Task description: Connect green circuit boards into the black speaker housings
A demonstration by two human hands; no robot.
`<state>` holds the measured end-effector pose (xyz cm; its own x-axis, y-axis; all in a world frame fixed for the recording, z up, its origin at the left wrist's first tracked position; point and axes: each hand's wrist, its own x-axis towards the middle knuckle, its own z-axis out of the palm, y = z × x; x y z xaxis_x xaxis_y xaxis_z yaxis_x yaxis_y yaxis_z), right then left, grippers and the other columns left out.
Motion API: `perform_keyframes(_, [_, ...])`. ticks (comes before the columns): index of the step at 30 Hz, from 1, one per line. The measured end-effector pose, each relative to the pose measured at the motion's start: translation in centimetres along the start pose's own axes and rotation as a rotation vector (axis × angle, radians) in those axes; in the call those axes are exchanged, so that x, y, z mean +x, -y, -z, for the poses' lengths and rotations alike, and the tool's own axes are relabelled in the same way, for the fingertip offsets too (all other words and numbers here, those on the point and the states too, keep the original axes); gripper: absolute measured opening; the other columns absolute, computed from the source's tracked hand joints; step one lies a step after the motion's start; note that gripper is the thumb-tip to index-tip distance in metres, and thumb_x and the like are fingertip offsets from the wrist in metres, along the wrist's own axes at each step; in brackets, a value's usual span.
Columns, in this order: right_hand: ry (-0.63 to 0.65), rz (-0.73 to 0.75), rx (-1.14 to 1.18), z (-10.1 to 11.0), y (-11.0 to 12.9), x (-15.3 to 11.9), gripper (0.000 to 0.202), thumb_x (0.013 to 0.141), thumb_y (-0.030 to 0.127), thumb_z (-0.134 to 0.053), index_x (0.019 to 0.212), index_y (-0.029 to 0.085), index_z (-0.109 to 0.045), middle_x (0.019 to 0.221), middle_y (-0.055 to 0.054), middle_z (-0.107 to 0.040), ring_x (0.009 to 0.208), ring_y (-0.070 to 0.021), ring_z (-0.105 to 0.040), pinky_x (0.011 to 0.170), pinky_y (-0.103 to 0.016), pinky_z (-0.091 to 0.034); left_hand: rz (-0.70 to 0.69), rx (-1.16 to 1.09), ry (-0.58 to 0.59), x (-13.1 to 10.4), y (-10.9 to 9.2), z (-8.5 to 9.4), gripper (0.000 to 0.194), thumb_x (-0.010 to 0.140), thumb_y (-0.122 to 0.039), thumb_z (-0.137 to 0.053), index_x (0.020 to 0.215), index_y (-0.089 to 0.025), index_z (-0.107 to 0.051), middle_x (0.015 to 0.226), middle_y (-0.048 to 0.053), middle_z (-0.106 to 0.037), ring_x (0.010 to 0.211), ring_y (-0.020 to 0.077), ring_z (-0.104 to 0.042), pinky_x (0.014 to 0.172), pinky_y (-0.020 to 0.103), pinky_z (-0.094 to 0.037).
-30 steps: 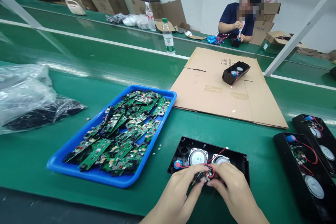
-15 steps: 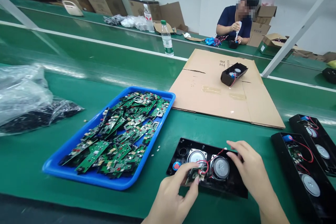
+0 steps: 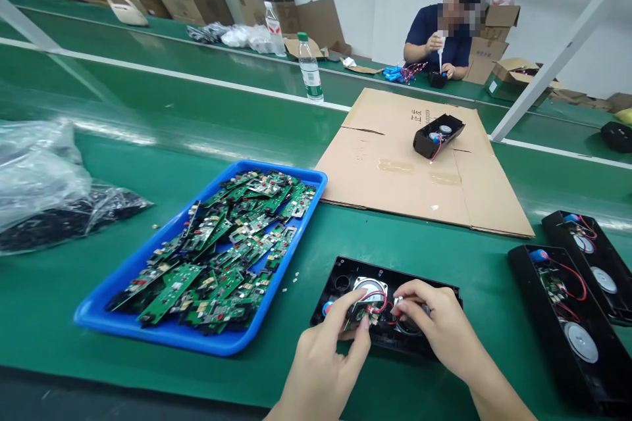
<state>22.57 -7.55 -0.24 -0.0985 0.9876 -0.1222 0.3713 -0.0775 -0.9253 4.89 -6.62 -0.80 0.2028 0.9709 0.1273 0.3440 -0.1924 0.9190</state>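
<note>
My left hand [image 3: 330,350] is closed in a pinch on a small green circuit board [image 3: 356,317] with red wires [image 3: 380,299], held over a black speaker housing [image 3: 405,270]. My right hand [image 3: 437,321] is also closed, thumb and forefinger pinching a small white wire connector [image 3: 396,302] just right of the board. The housing lies open side up on the green bench. One round speaker [image 3: 369,286] shows partly behind the board; another is mostly covered by my right hand. A blue cylindrical part [image 3: 326,308] sits at the housing's left end.
Left stands a blue tray [image 3: 266,306] heaped with circuit boards. Two black housings [image 3: 523,276] with speakers lie at right. Beyond, a cardboard sheet [image 3: 365,145] carries another housing [image 3: 437,135]. A plastic bag [image 3: 44,177] lies far left. Across the bench, a person [image 3: 429,29] works.
My right hand has moved left, bringing the connector from the housing's right side close to the circuit board. My left hand keeps its pinch on the board. The view has shifted slightly.
</note>
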Motion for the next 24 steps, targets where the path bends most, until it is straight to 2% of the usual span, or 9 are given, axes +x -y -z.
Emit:
perform_keyframes(2, [-0.014, -0.026, 0.020, -0.2, 0.0, 0.1, 0.013, 0.088, 0.025, -0.047, 0.091, 0.020, -0.059, 0.075, 0.000, -0.068, 0.072, -0.0157, -0.066, 0.066, -0.023, -0.052, -0.052, 0.021, 0.009, 0.2, 0.1, 0.0, 0.019, 0.085, -0.021, -0.052, 0.102, -0.022, -0.060, 0.085, 0.001, -0.078, 0.061, 0.0137, -0.073, 0.055, 0.015, -0.059])
perform_keyframes(5, [-0.031, -0.032, -0.010, -0.3, 0.1, 0.0, 0.009, 0.088, 0.024, -0.050, 0.087, 0.020, -0.058, 0.076, 0.000, -0.067, 0.074, -0.0155, -0.066, 0.064, -0.023, -0.051, -0.092, 0.028, -0.011, 0.3, 0.3, -0.1, 0.020, 0.084, -0.020, -0.052, 0.102, -0.020, -0.060, 0.085, 0.002, -0.078, 0.058, 0.0133, -0.073, 0.052, 0.014, -0.058])
perform_keyframes(9, [-0.019, 0.108, -0.192, -0.1, 0.3, -0.4, 0.016, 0.090, 0.016, -0.049, 0.084, 0.021, -0.063, 0.080, -0.001, -0.064, 0.072, -0.0144, -0.061, 0.062, -0.023, -0.049, -0.070, 0.009, 0.000, 0.3, 0.6, -0.3, 0.019, 0.085, -0.020, -0.050, 0.102, -0.020, -0.060, 0.084, 0.002, -0.079, 0.060, 0.0145, -0.074, 0.049, 0.014, -0.058])
perform_keyframes(13, [-0.037, 0.201, -0.312, -0.4, 0.3, -0.5, 0.021, 0.088, 0.010, -0.050, 0.085, 0.022, -0.067, 0.075, -0.002, -0.062, 0.074, -0.0160, -0.058, 0.060, -0.024, -0.049, -0.081, 0.002, 0.002, 0.3, 0.7, -0.4, 0.020, 0.085, -0.020, -0.051, 0.103, -0.020, -0.060, 0.084, 0.002, -0.079, 0.059, 0.0137, -0.074, 0.049, 0.012, -0.057])
perform_keyframes(18, [-0.150, 0.305, -0.431, -1.3, -0.4, -0.4, 0.016, 0.082, 0.006, -0.051, 0.077, 0.018, -0.060, 0.068, -0.002, -0.057, 0.067, -0.0159, -0.051, 0.054, -0.024, -0.044, -0.068, 0.013, 0.008, 0.3, 0.7, -0.4, 0.021, 0.084, -0.020, -0.051, 0.102, -0.020, -0.061, 0.083, 0.002, -0.078, 0.061, 0.0137, -0.074, 0.054, 0.014, -0.058])
perform_keyframes(24, [-0.225, 0.475, -0.569, -2.5, -0.9, -0.3, 0.020, 0.087, 0.008, -0.044, 0.071, 0.018, -0.052, 0.061, -0.001, -0.051, 0.061, -0.0154, -0.042, 0.051, -0.025, -0.036, -0.039, -0.002, 0.034, 0.2, 0.8, -0.5, 0.021, 0.085, -0.020, -0.050, 0.102, -0.021, -0.061, 0.082, 0.002, -0.078, 0.061, 0.0135, -0.074, 0.056, 0.015, -0.058])
